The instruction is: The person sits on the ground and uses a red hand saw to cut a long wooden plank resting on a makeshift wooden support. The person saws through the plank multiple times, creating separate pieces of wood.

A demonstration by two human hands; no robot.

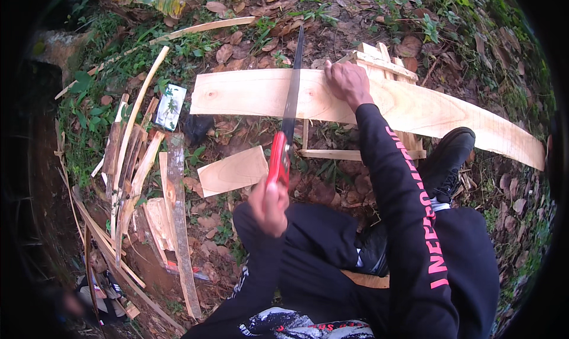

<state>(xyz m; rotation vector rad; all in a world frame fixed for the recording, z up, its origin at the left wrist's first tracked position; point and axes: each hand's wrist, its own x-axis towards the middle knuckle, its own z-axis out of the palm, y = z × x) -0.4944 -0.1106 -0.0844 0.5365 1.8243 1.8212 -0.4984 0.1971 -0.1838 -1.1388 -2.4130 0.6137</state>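
At the far left, a heap of split wood offcuts (139, 179) is seen on the leaf-strewn ground (249, 18), thin, splintery and pale. Beside it a small cut board piece (232, 170) lies flat. The red handle of a hand saw (283, 134) is clenched in the left hand (269, 205), and its dark blade is laid across a long pale plank (267, 94). The plank, smooth and slightly bowed, is rested on a low wooden frame (379, 63) and is pressed down by the right hand (348, 83), whose grip is laid flat on the wood. Sawing appears to be the step in hand; steady strokes along one line would be called for.
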